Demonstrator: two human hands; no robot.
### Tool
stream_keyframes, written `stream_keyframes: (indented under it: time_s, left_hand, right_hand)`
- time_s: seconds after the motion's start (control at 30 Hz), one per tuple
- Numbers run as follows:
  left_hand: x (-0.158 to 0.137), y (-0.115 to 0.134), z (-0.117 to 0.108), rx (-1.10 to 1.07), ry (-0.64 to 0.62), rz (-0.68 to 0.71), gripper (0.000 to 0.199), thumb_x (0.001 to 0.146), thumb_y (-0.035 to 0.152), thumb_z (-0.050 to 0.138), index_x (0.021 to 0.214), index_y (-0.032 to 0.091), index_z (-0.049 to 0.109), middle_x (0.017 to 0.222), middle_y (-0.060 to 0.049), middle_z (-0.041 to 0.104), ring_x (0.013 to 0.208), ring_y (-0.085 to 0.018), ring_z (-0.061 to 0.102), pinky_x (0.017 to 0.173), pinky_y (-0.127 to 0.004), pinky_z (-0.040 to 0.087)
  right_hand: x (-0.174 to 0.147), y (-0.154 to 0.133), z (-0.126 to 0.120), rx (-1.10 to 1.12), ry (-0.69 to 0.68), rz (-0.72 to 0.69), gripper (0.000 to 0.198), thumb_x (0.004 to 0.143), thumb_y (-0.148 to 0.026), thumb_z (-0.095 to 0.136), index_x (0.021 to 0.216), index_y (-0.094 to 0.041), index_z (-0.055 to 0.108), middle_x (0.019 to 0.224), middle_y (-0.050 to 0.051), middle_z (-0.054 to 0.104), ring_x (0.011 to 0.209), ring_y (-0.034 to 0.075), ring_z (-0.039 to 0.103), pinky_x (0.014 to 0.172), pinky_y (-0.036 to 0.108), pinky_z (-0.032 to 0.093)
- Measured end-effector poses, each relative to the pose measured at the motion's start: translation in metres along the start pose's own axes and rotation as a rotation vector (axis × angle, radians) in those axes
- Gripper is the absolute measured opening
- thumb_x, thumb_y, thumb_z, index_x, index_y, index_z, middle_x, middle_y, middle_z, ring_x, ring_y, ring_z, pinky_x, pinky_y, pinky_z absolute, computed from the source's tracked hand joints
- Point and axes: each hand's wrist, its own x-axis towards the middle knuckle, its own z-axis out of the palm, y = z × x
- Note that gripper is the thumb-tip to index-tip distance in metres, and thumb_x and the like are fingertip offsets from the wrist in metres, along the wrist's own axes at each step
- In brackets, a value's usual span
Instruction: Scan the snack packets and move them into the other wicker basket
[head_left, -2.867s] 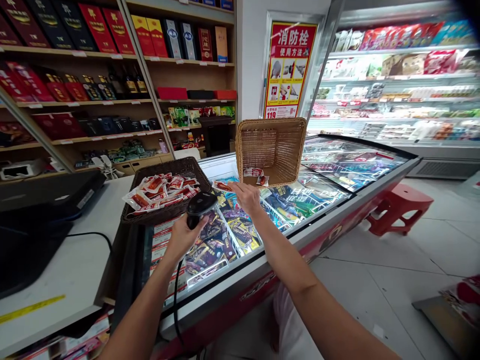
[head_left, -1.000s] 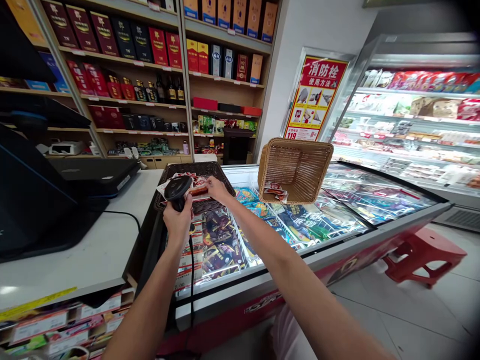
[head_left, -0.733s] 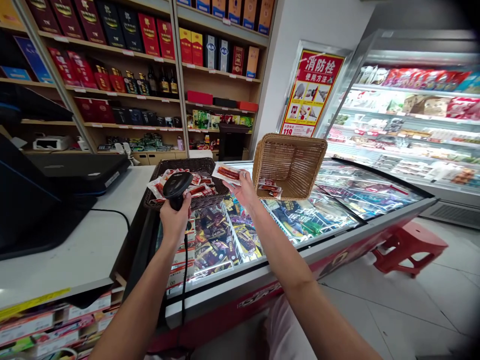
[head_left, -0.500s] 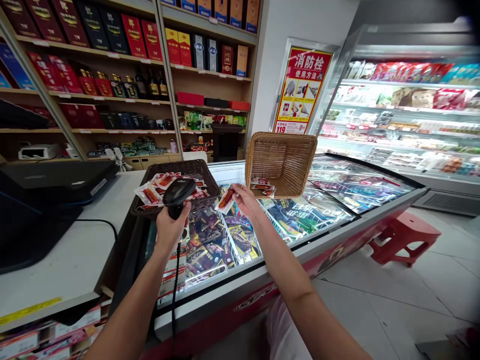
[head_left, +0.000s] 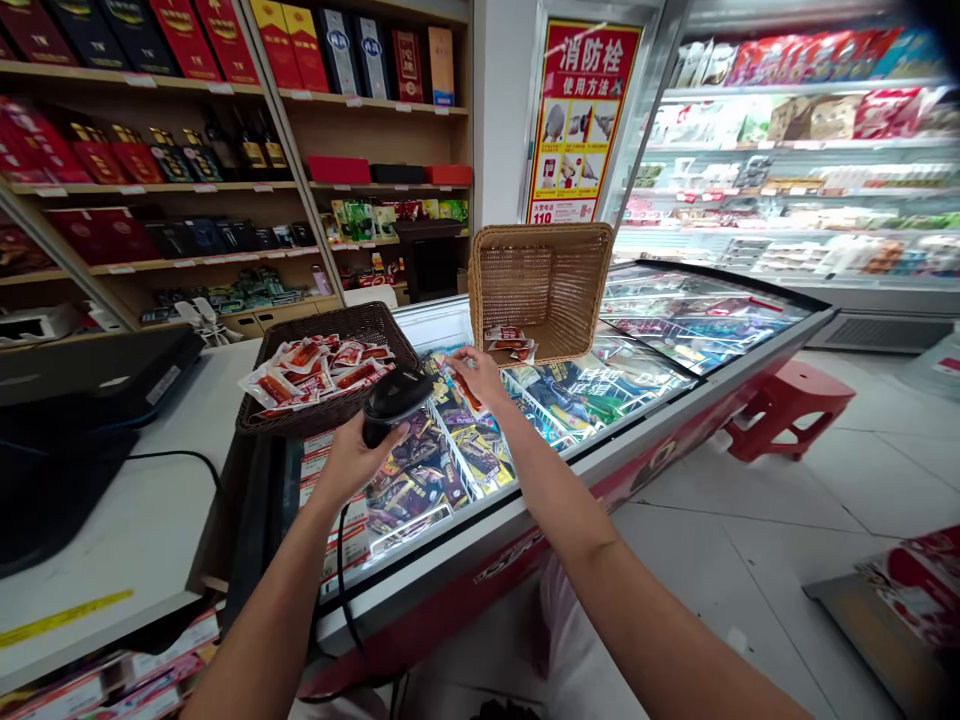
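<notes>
My left hand is wrapped round a black barcode scanner, its head pointing right and its cord hanging down. My right hand pinches a packaged sausage, a reddish stick in clear wrapping, over the freezer glass. To the left, a dark brown wicker basket holds a heap of similar packaged sausages. A tan wicker basket lies tipped with its mouth facing me, just beyond my right hand. Several sausage packets rest in its lower left corner.
Beneath the baskets is a glass-topped freezer full of packaged goods. On the left is a white counter with a black device. A red stool stands at right. Shelves of boxes and a refrigerated display line the back.
The scanner has moved right, away from the dark basket and closer to the sausage in my right hand. The sausage has tilted, and the whole view has shifted slightly.
</notes>
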Motion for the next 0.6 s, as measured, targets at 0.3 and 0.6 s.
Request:
stream_keyframes:
  time_s: [0.3, 0.6]
  left_hand:
    - [0.004, -0.012, 0.000, 0.033, -0.067, 0.019, 0.045, 0.076, 0.064, 0.077, 0.080, 0.023, 0.059, 0.057, 0.003, 0.056, 0.058, -0.017, 0.053, 0.052, -0.026, 0.040]
    - [0.004, -0.013, 0.000, 0.017, -0.019, -0.015, 0.045, 0.075, 0.064, 0.078, 0.083, 0.022, 0.062, 0.056, 0.004, 0.055, 0.054, -0.016, 0.050, 0.050, -0.026, 0.037]
  right_hand:
    - [-0.014, -0.003, -0.011, -0.807, -0.359, 0.063, 0.050, 0.095, -0.057, 0.073, 0.124, -0.017, 0.067, 0.142, 0.020, 0.067, 0.127, 0.032, 0.067, 0.101, 0.039, 0.055]
    - [-0.012, -0.019, -0.035, -0.862, -0.297, 0.085, 0.046, 0.090, -0.056, 0.076, 0.122, -0.024, 0.074, 0.122, 0.011, 0.077, 0.115, 0.034, 0.072, 0.088, 0.037, 0.054]
